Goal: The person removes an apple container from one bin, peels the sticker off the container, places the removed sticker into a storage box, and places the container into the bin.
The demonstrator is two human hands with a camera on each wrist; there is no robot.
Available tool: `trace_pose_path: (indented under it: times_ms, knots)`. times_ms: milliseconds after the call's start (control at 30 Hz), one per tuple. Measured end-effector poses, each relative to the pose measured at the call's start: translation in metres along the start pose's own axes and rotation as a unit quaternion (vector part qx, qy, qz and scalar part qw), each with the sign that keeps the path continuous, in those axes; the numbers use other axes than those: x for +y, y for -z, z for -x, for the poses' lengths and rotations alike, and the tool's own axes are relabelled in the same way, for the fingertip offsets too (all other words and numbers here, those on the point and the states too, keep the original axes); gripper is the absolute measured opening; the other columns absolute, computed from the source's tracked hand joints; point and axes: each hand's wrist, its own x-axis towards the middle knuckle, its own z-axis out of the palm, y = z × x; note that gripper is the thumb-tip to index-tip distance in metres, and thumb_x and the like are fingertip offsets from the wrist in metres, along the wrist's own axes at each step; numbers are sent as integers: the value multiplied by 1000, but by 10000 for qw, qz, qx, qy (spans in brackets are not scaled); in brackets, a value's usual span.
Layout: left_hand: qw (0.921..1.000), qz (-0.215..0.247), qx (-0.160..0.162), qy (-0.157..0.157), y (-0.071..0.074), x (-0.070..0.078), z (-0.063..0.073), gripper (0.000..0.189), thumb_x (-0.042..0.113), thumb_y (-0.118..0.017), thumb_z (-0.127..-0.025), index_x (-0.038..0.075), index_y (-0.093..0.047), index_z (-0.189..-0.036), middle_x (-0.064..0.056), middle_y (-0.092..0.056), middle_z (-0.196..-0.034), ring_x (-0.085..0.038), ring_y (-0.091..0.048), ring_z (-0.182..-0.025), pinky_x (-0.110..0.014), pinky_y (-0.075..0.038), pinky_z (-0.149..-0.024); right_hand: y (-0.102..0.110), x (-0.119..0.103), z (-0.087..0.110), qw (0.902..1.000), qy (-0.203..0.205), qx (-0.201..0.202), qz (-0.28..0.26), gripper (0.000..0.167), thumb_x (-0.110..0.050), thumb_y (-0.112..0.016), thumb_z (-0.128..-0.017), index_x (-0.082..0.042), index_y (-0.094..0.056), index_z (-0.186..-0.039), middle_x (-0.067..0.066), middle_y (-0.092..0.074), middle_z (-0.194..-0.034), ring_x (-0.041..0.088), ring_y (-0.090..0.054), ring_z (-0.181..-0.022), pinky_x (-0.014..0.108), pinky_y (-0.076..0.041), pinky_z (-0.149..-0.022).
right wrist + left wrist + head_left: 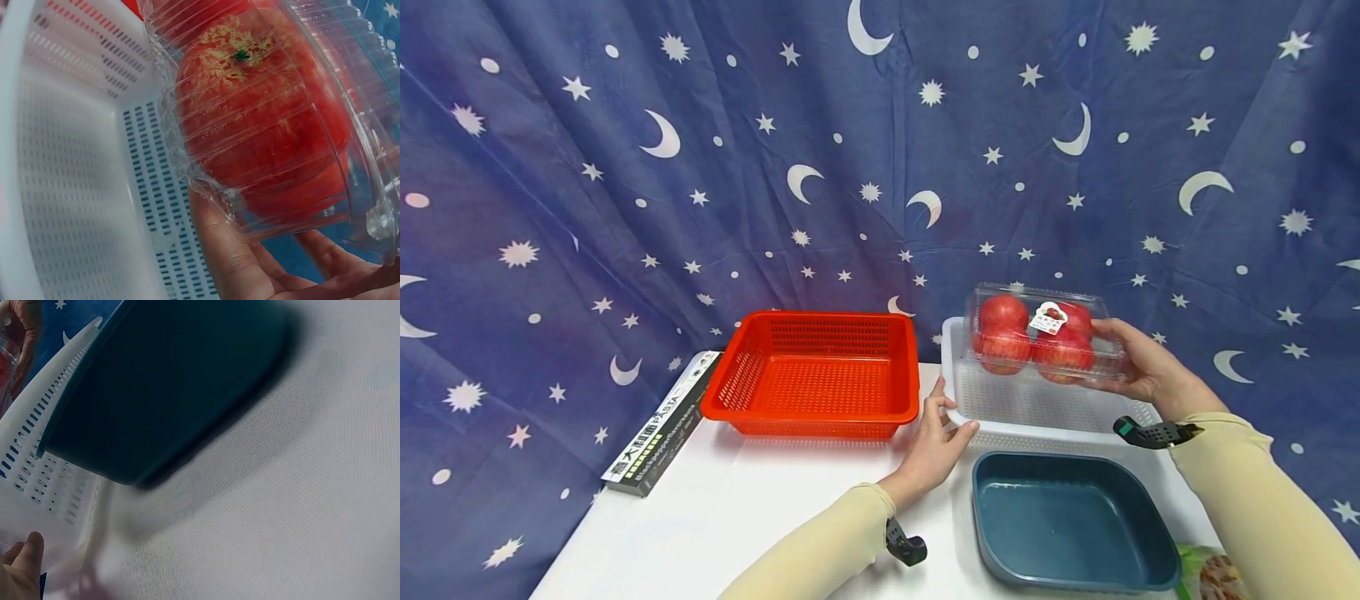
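My right hand (1150,371) grips one end of a clear plastic clamshell box (1105,354) of red apples (1003,321), with a white label on its lid. The box is held tilted above the white perforated basket (1045,433); the right wrist view shows an apple (262,119) through the ribbed plastic, with fingers (228,250) beneath that end. With thumb and fingers, my left hand (931,454) holds the near left corner of the white basket. Its thumb (28,553) lies against the basket's outer wall in the left wrist view.
A red perforated basket (812,423) stands left of the white one, with a black and white pasta box (662,425) beside it. In front of the white basket sits a dark teal bin (1067,525). A green package (1206,571) shows partly at the lower right. A starry curtain (850,208) hangs behind.
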Motion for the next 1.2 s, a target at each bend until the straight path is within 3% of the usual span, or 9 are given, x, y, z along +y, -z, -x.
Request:
trace_pose_path:
  times_ms: [267, 433, 567, 733, 867, 1000, 1100, 1200]
  knots:
    - [10000, 1, 75, 21, -1, 1, 0, 37, 24, -67, -101, 13, -37, -119, -5, -9, -171, -42, -49, -136, -41, -49, -102, -11, 3, 8, 9996, 109, -178, 164, 50, -48, -67, -97, -27, -38, -132, 5, -63, -109, 27, -69, -96, 52, -52, -96]
    - [9999, -18, 159, 15, -2, 5, 3, 35, 21, -66, -100, 10, -38, -119, -11, -9, -171, -41, -48, -136, -44, -47, -106, -18, 6, 13, 9992, 163, -342, 153, 49, -48, -64, -99, -26, -37, -133, 5, -65, -109, 27, -69, -99, 53, -52, -96]
    - [9997, -176, 127, 81, 1, 16, 13, 38, 19, -65, -99, 7, -40, -126, -20, -8, -169, -40, -41, -141, -50, -40, -112, -22, 7, 15, 9987, 202, -433, 193, 51, -48, -63, -99, -24, -35, -135, 5, -64, -112, 27, -69, -100, 54, -51, -96]
    - [9983, -357, -164, 432, 15, 35, 30, 46, 22, -58, -103, 6, -38, -141, -19, -9, -169, -44, -34, -145, -52, -34, -115, -29, 11, 19, 9979, 271, -526, 281, 59, -48, -62, -100, -21, -31, -142, 5, -65, -113, 27, -69, -101, 54, -53, -94]
    - [9967, -382, -357, 616, 31, 49, 41, 52, 28, -53, -105, 6, -35, -148, -20, -19, -166, -41, -42, -142, -51, -38, -114, -37, 14, 22, 9965, 356, -604, 446, 62, -47, -60, -101, -22, -26, -147, 5, -65, -114, 27, -69, -101, 55, -54, -92]
    - [9953, 260, -568, 733, 44, 62, 51, 55, 30, -45, -109, 1, -30, -153, -23, -28, -162, -39, -52, -134, -49, -45, -108, -45, 19, 24, 9928, 459, -910, 631, 57, -46, -56, -103, -20, -27, -146, 7, -63, -115, 27, -69, -100, 54, -55, -90]
    - [9887, 968, -708, 899, 54, 71, 58, 57, 31, -38, -111, -3, -24, -155, -25, -28, -161, -40, -54, -130, -47, -48, -105, -52, 25, 25, 9898, 484, -1156, 678, 53, -45, -53, -104, -18, -28, -142, 10, -64, -114, 27, -70, -97, 52, -56, -88]
    - [9821, 1400, -649, 1080, 66, 78, 64, 62, 37, -33, -112, -2, -18, -158, -26, -29, -160, -42, -56, -128, -46, -50, -103, -59, 31, 28, 9874, 520, -1319, 702, 50, -43, -50, -105, -17, -26, -141, 12, -64, -113, 28, -70, -96, 51, -57, -87]
